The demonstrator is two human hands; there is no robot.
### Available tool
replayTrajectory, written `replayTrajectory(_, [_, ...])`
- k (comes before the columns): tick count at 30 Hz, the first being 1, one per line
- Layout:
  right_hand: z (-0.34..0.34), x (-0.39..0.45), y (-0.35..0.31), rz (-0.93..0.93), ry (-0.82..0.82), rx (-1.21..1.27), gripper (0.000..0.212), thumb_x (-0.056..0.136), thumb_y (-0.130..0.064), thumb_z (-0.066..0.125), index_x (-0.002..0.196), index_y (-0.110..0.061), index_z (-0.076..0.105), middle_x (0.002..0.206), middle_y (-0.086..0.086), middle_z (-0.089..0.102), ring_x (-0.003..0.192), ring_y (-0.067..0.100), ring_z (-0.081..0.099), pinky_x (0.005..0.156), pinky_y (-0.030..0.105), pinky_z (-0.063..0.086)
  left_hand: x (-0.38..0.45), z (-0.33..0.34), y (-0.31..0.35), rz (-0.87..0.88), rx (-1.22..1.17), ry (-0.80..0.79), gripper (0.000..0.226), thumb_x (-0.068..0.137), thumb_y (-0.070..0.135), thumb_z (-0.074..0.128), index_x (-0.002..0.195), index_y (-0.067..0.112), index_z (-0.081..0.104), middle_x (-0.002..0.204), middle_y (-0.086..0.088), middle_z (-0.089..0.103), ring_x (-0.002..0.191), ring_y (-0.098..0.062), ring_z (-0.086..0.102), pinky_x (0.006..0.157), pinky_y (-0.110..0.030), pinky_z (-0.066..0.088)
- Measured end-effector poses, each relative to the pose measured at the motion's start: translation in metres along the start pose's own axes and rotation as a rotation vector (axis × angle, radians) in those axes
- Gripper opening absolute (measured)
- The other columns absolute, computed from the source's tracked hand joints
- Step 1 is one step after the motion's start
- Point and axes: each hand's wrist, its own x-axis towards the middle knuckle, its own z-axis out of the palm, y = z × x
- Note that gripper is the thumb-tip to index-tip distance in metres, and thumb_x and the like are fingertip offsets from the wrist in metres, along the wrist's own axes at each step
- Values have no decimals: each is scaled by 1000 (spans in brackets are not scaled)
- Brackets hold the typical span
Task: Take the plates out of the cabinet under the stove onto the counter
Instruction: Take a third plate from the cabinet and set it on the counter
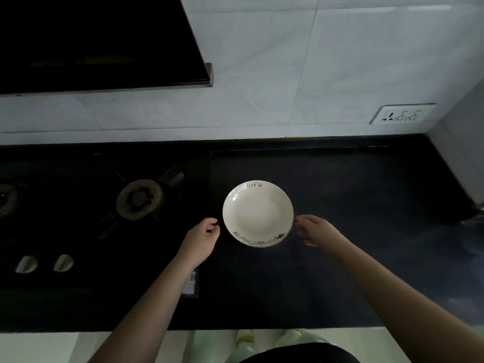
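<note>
**On the counter: one plate down**

Beside the black gas stove (104, 205), a round white ceramic plate (258, 213) with a printed rim lies flat on the dark stone counter (366, 205). The left hand (201, 239) is just beside its rim, fingers loosely curled, holding nothing. The right hand (315, 230) touches the opposite rim, fingers bent, perhaps releasing. I judge the plate stiff, smooth, breakable; best held by two opposite edges.

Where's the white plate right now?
In the head view, the white plate sits on the black counter, right of the gas burner, between both hands.
</note>
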Motion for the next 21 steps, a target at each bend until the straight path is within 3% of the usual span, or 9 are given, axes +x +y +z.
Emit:
replayTrajectory(5, [8,-33,19,-99,19,-238,28,98,-36,48,118,-25,64,105,-2,67,98,19,62,86,38,52,-25,7,2,101,213,-35,47,100,38,48,145,25,42,143,0,51,126,-15,52,98,-32,46])
replayTrajectory(8, [14,-52,27,-147,12,-375,35,99,-39,47,128,-25,58,116,-3,63,98,12,56,84,29,43,-42,14,2,182,328,-35,49,100,38,46,146,23,40,147,2,47,131,-15,48,101,-31,43])
replayTrajectory(11, [18,-70,35,-227,-10,-563,41,99,-42,45,135,-24,53,131,0,58,110,15,56,92,29,43,-59,21,-3,332,480,-11,51,100,38,45,148,20,40,148,0,46,134,-15,44,107,-33,41])
replayTrajectory(16, [18,-96,58,-360,27,-826,51,99,-50,37,145,-26,41,148,-2,44,131,20,45,105,36,39,-89,27,-10,442,755,-25,60,101,49,31,155,23,25,160,-2,29,148,-20,20,120,-42,18])
replayTrajectory(21, [10,-117,86,-571,162,-1125,59,99,-54,30,151,-27,28,157,-2,32,145,21,25,118,38,18,-132,36,-10,493,885,5,69,97,61,12,156,27,17,164,-1,18,151,-23,9,121,-45,3])
